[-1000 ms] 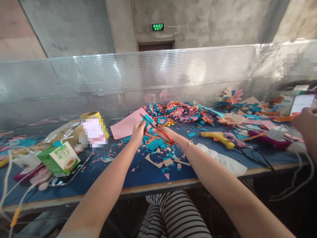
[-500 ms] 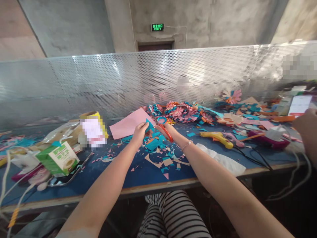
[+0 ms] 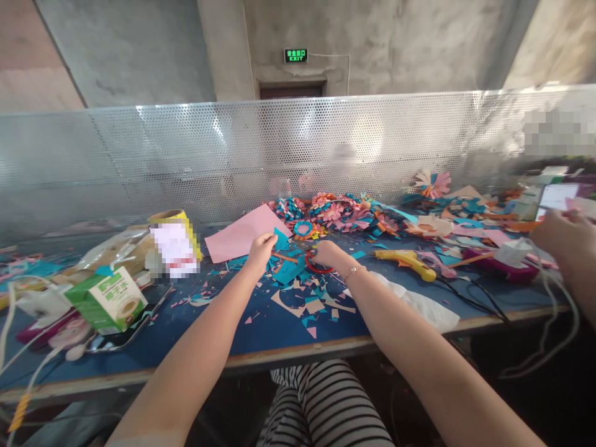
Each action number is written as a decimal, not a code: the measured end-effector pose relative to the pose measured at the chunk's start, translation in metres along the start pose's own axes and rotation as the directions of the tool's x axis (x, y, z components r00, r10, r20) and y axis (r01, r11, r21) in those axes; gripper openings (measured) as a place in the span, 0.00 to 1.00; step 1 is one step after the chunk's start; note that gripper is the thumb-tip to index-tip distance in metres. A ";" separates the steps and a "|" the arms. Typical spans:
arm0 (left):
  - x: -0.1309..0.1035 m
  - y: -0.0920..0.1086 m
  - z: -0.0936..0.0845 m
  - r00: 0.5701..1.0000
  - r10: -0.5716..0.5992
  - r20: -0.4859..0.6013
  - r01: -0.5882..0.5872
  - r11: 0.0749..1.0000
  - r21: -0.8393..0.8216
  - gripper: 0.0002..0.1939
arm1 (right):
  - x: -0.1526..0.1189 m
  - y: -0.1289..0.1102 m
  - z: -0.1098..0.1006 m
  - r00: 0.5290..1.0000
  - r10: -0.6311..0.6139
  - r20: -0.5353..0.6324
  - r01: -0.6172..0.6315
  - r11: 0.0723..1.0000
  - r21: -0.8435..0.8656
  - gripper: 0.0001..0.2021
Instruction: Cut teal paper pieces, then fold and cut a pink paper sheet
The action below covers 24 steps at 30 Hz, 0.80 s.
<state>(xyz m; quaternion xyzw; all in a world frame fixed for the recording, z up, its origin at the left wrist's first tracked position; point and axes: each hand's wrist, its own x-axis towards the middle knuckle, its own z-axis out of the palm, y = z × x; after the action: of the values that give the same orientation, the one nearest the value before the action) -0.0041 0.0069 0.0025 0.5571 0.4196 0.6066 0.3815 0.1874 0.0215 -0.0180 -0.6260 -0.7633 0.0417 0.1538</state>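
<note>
My left hand [image 3: 263, 247] is closed in a pinch on a small piece of blue paper [image 3: 280, 239], held above the scraps. Low over the table to its right, my right hand [image 3: 327, 253] is closed on a pair of scissors with red handles [image 3: 317, 268]; the blades are hard to make out. Behind my left hand lies a sheet of pink paper [image 3: 242, 231]. Under and between the hands are blue and beige paper scraps [image 3: 288, 271]. A blue paper ring [image 3: 303, 230] rests just beyond my right hand.
Paper flowers [image 3: 330, 211] pile up against the perforated metal screen [image 3: 209, 155]. To the right lie a yellow glue gun [image 3: 410, 262] and a white plastic bag [image 3: 419, 301]. A green and white carton [image 3: 109, 301] stands left. At far right is another person's hand [image 3: 565, 239].
My right hand has lowered the scissors away from the blue paper, down toward the scraps. My left hand stays nearly in place. The other person's hand has moved slightly left.
</note>
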 end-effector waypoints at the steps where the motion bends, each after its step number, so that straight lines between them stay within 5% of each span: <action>1: 0.000 -0.001 0.000 1.000 0.016 0.003 -0.016 1.000 0.020 0.10 | 0.000 -0.001 0.000 1.000 0.007 0.013 -0.007 1.000 -0.007 0.12; 3: 0.000 -0.002 0.000 0.999 0.035 0.001 -0.035 0.998 0.045 0.10 | -0.001 -0.003 -0.002 0.999 0.031 0.015 -0.031 0.999 -0.032 0.12; 7: 0.000 -0.003 0.000 0.996 0.085 0.004 -0.085 0.995 0.060 0.12 | -0.008 -0.011 -0.012 0.985 0.000 -0.173 0.001 1.000 0.006 0.12; 9: 0.000 -0.003 -0.001 0.995 0.097 0.019 -0.098 0.993 0.071 0.13 | -0.011 -0.019 -0.016 0.967 -0.115 -0.228 0.152 0.977 0.150 0.16; 13: -0.001 -0.004 -0.001 0.994 0.091 0.054 -0.095 0.992 0.078 0.13 | -0.013 -0.035 -0.014 0.916 -0.280 -0.287 0.391 0.777 0.492 0.13; 18: -0.003 -0.001 0.001 0.994 0.079 0.076 -0.086 0.992 0.094 0.10 | -0.012 -0.042 -0.007 0.935 -0.192 -0.299 0.344 0.701 0.625 0.06; 24: -0.012 0.002 0.007 0.976 -0.027 0.218 0.023 1.000 0.021 0.14 | -0.010 -0.038 -0.007 0.933 -0.150 -0.328 0.339 0.673 0.657 0.16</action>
<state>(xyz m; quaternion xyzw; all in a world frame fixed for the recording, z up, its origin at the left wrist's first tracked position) 0.0044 -0.0044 0.0002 0.6184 0.3877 0.5330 0.4280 0.1555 0.0027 -0.0038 -0.4109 -0.7411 0.2300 0.4785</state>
